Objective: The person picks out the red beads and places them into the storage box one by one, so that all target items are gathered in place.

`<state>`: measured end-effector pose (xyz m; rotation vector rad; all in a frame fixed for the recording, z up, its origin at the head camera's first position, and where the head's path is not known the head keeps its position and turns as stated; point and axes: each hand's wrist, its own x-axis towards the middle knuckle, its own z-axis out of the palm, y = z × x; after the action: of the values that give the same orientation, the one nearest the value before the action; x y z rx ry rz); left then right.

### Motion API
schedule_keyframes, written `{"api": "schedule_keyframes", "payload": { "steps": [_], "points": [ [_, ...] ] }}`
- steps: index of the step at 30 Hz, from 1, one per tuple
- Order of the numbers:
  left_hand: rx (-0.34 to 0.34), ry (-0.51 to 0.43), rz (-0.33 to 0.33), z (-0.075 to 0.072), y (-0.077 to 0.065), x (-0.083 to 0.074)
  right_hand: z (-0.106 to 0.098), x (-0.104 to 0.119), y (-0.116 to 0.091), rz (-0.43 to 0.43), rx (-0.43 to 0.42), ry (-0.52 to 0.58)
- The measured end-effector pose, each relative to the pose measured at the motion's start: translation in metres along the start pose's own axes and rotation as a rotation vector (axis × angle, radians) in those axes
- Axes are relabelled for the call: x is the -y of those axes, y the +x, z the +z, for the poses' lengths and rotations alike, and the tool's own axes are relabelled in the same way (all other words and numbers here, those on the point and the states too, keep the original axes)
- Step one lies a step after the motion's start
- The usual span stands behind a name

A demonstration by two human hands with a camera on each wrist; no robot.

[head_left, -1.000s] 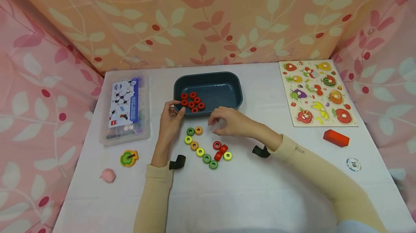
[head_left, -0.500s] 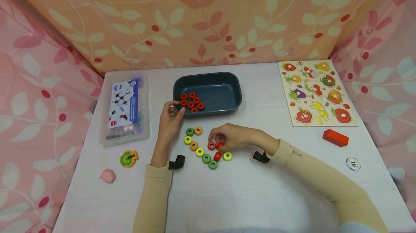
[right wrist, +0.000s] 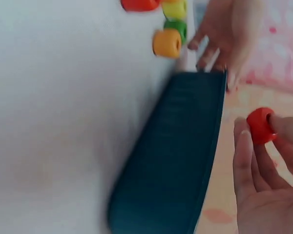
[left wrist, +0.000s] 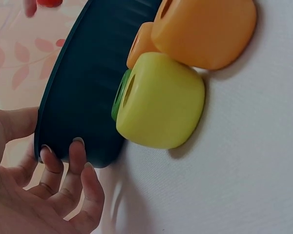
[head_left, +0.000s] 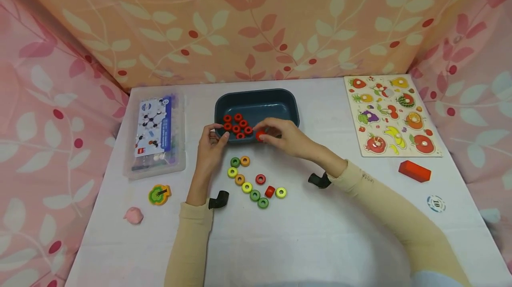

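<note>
My right hand (head_left: 291, 139) pinches a red bead (head_left: 260, 135) between thumb and fingertips, over the near rim of a dark blue tub (head_left: 276, 111). In the right wrist view that red bead (right wrist: 261, 125) shows its hole toward the thumb. With my left hand (head_left: 210, 151) I hold the tub's near left corner, thumb at the rim and fingertips against the outer wall (left wrist: 78, 112). Several red beads (head_left: 236, 129) lie inside the tub at its left end. On the cloth in front are green, yellow and orange beads (head_left: 246, 187), plus two red beads (head_left: 260, 179).
At the left stands a clear plastic case (head_left: 154, 131) with a molecule label. Nearer lie a tree-shaped piece (head_left: 158, 194) and a pink lump (head_left: 134, 216). On the right are a fruit puzzle board (head_left: 394, 116), a red block (head_left: 414, 171) and a poker chip (head_left: 436, 204).
My right hand went down to the red beads on the cloth, picked one up and carried it up to the tub. Another red bead shifted slightly left. My left hand stayed at the corner.
</note>
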<state>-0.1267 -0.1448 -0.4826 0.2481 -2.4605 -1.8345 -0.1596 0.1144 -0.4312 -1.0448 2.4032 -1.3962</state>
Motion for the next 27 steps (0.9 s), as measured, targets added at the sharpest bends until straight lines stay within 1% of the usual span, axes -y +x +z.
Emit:
{"api": "schedule_keyframes", "payload": {
  "steps": [2, 4, 8, 10, 13, 15, 18, 20, 21, 24, 27],
  "points": [
    [0.001, 0.007, 0.001, 0.000, 0.000, 0.000, -0.004, -0.006, 0.006, 0.034, -0.055, -0.002],
    [0.000, 0.010, -0.004, 0.000, -0.001, -0.001, -0.006, -0.013, 0.012, 0.098, -0.092, -0.001],
    [-0.004, 0.010, -0.009, 0.000, -0.001, 0.000, -0.006, -0.026, 0.025, 0.226, -0.136, -0.034],
    [-0.002, 0.012, -0.006, 0.001, -0.001, 0.001, -0.005, -0.031, 0.031, 0.271, -0.146, -0.068],
    [0.004, 0.018, 0.000, 0.001, -0.001, 0.002, -0.004, -0.037, 0.041, 0.327, -0.120, -0.121],
    [0.006, 0.026, 0.003, 0.001, -0.001, 0.002, -0.001, -0.040, 0.047, 0.361, -0.068, -0.139],
    [0.002, 0.030, 0.014, 0.001, 0.000, 0.002, 0.004, -0.042, 0.054, 0.410, 0.019, -0.135],
    [-0.001, 0.030, 0.019, 0.001, 0.000, 0.002, 0.008, -0.043, 0.058, 0.428, 0.036, -0.117],
    [-0.001, 0.030, 0.022, 0.001, 0.000, 0.001, 0.010, -0.042, 0.060, 0.434, 0.027, -0.103],
    [0.003, 0.027, 0.020, 0.001, 0.001, 0.002, 0.014, -0.043, 0.063, 0.425, -0.043, -0.051],
    [0.002, 0.037, 0.012, 0.000, 0.001, 0.002, 0.016, -0.043, 0.062, 0.384, -0.115, 0.000]
  ]
}}
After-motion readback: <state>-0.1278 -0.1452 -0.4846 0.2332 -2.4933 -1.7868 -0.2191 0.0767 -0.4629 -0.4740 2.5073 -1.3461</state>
